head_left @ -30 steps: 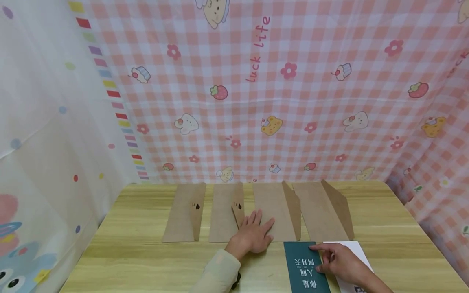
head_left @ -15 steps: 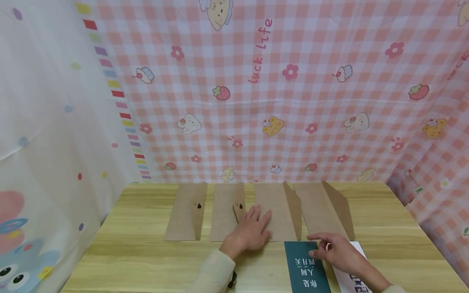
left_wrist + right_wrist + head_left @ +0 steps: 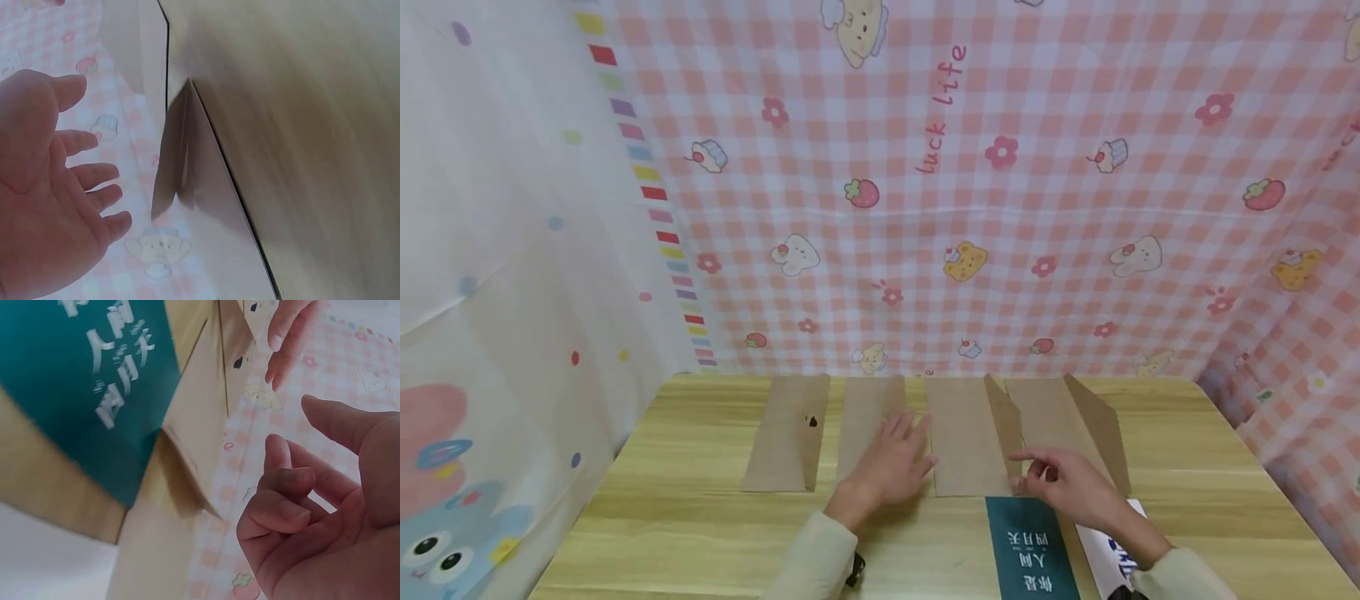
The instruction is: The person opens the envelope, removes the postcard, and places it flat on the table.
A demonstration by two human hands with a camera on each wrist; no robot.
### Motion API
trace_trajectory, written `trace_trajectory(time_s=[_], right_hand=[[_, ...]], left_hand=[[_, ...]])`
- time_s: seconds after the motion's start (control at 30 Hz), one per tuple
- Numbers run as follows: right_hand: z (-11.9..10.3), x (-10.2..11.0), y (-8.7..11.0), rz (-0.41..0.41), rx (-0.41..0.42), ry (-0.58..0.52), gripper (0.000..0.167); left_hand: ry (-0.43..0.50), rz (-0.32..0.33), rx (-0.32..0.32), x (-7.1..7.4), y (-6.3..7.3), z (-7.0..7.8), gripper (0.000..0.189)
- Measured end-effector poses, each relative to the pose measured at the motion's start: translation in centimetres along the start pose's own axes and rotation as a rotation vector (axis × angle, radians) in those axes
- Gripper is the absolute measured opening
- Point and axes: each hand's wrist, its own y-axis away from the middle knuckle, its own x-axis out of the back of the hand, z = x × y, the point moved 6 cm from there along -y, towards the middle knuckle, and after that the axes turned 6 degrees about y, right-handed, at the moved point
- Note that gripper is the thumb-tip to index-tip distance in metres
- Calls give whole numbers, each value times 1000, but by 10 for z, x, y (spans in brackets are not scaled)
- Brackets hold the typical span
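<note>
Pink gingham cloth (image 3: pixel 917 250) backs the wood-grain tabletop (image 3: pixel 647 467). Holding nothing, the right hand (image 3: pixel 1066 483) has its index finger extended and other fingers bent; the fingertip is near the third envelope's flap (image 3: pixel 1003 412), contact unclear. Equally without a grip, the left hand (image 3: pixel 887 465) spreads its relaxed fingers over the second envelope (image 3: pixel 860 417). Between the hands lies the third envelope (image 3: pixel 962 442); the fourth envelope (image 3: pixel 1041 408) and first envelope (image 3: pixel 772 433) flank the row. Nearer the person lie a green card (image 3: pixel 1030 537) and a white card (image 3: pixel 1101 558). Likely, this step is positioning hands about the envelopes; the next move seems to call for steadying paper left-handed and a light right-hand pinch.
</note>
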Motion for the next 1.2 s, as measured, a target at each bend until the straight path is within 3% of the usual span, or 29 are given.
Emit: trace_trajectory(time_s=[0.23, 0.37, 0.57, 0.87, 1.2], right_hand=[[-15, -3, -16, -5, 59, -1, 35], [-21, -7, -24, -8, 60, -19, 36], [-28, -14, -35, 10, 83, -17, 33], [-37, -32, -50, 25, 139, -47, 33], [-43, -58, -68, 13, 92, -110, 38]], left_hand=[[17, 79, -29, 18, 10, -14, 59], [38, 99, -7, 25, 15, -24, 58], [54, 98, 73, 29, 19, -38, 59], [68, 132, 100, 34, 28, -47, 60], [86, 137, 139, 33, 34, -58, 61]])
